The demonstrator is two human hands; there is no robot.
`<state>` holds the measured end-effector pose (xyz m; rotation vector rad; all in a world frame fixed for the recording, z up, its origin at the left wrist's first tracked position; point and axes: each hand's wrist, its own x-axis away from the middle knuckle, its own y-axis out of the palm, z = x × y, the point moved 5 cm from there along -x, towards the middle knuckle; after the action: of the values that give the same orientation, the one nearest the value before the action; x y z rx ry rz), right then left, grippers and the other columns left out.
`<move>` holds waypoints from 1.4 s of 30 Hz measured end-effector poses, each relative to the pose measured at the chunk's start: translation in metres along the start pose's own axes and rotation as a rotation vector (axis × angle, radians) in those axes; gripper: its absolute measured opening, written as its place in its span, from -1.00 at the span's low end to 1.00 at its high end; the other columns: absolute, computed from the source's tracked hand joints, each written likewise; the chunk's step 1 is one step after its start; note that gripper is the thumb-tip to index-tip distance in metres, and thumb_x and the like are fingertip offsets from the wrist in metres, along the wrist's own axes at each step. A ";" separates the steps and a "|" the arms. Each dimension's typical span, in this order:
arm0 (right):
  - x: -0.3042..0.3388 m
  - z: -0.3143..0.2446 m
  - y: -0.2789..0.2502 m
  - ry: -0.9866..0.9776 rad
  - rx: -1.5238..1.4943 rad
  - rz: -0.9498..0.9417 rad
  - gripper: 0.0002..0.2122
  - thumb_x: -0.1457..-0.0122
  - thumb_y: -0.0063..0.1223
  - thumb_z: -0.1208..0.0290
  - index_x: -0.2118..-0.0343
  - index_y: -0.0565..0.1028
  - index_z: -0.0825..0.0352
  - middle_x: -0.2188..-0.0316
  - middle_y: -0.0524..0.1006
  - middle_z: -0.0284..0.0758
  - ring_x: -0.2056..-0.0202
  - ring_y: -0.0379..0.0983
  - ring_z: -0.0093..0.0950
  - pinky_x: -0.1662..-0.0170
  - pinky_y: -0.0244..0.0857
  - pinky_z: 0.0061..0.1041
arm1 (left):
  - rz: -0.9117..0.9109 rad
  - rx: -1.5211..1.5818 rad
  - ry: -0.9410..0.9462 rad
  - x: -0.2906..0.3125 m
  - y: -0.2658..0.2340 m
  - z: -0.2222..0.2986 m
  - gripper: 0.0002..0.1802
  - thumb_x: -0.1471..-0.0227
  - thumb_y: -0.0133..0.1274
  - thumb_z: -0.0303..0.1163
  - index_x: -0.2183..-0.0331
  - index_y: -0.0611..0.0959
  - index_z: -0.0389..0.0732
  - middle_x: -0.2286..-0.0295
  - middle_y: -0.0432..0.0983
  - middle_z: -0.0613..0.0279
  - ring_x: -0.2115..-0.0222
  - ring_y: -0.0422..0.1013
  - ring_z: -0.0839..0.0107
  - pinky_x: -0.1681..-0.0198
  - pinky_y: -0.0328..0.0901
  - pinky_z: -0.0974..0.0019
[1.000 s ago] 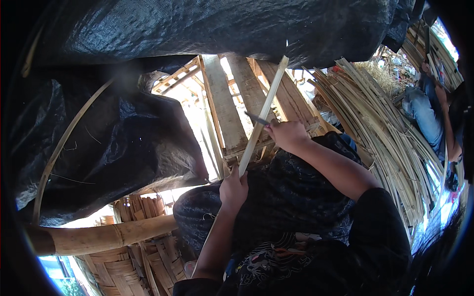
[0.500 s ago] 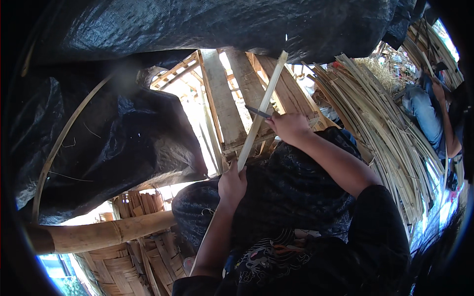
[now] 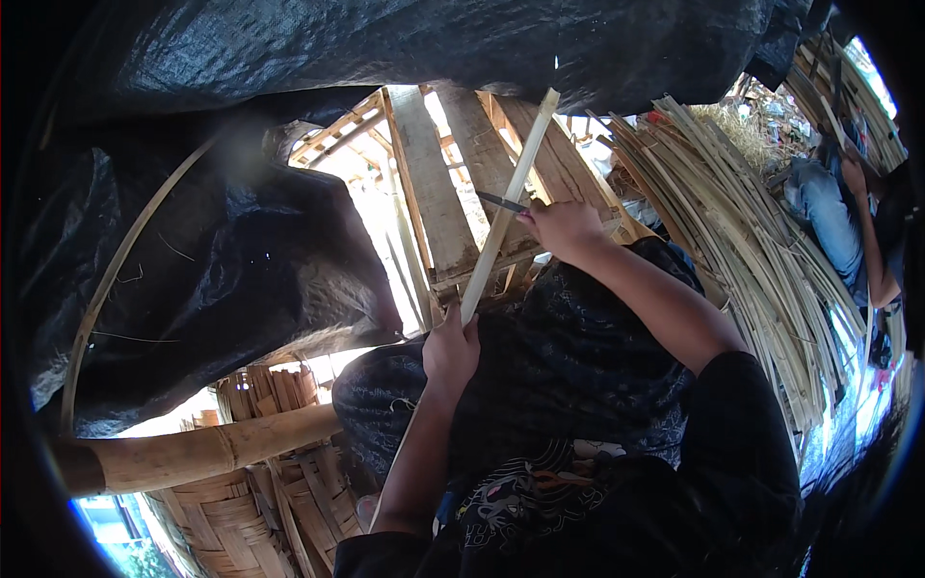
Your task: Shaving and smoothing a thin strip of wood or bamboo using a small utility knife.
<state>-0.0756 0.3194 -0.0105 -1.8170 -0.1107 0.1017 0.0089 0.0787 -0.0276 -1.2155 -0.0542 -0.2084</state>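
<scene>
My left hand point(image 3: 451, 354) is closed round a long, pale bamboo strip point(image 3: 509, 212) above my lap. The strip slants up and away to the right, its far end by the black sheeting, and its lower part runs back along my left forearm. In my right hand point(image 3: 567, 231) is the handle of a knife point(image 3: 501, 201), mostly hidden by the fingers. Its dark blade points left and lies across the strip about midway along the far stretch.
Wooden planks point(image 3: 431, 178) stand ahead under black plastic sheeting point(image 3: 414, 48). A pile of bamboo strips point(image 3: 742, 241) lies at right, beside another person point(image 3: 833, 222). A thick bamboo pole point(image 3: 212, 453) and woven bamboo point(image 3: 226, 511) are at lower left.
The knife and my right hand have shifted slightly up and toward the far end of the strip. My left hand keeps its hold almost in place.
</scene>
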 end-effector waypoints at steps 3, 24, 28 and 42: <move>0.010 -0.016 0.006 0.011 -0.002 -0.035 -0.58 -0.34 -0.27 0.02 0.31 0.50 0.29 0.67 0.54 -0.31 0.58 0.57 -0.26 0.52 0.46 -0.20 | -0.001 0.024 0.005 0.000 0.000 0.000 -0.66 -0.16 0.00 -0.19 0.13 0.45 -0.21 0.50 0.56 -0.19 0.41 0.51 -0.19 0.34 0.37 -0.16; -0.004 0.009 -0.009 -0.032 0.079 -0.062 -0.54 -0.35 -0.32 0.01 0.32 0.51 0.33 0.67 0.55 -0.32 0.58 0.57 -0.27 0.50 0.47 -0.21 | 0.030 0.028 0.032 -0.001 0.000 -0.002 -0.68 -0.16 0.00 -0.17 0.20 0.45 -0.22 0.51 0.55 -0.19 0.41 0.50 -0.20 0.34 0.36 -0.17; 0.013 -0.010 0.004 -0.038 0.096 -0.089 -0.53 -0.36 -0.35 -0.01 0.30 0.52 0.28 0.64 0.54 -0.29 0.58 0.55 -0.29 0.55 0.43 -0.21 | -0.006 0.010 0.037 -0.001 0.003 -0.002 -0.62 -0.17 -0.02 -0.21 0.06 0.44 -0.22 0.52 0.55 -0.20 0.43 0.51 -0.20 0.37 0.39 -0.17; -0.010 0.011 0.009 0.008 0.064 0.050 -0.58 -0.33 -0.26 0.03 0.31 0.52 0.31 0.56 0.59 -0.25 0.49 0.58 -0.23 0.46 0.45 -0.19 | 0.086 0.053 0.099 -0.002 0.002 -0.001 -0.68 -0.16 0.00 -0.21 0.15 0.47 -0.24 0.53 0.55 -0.20 0.44 0.50 -0.21 0.39 0.39 -0.16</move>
<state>-0.0865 0.3265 -0.0220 -1.7562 -0.0557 0.1313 0.0076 0.0790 -0.0301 -1.1503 0.0775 -0.1907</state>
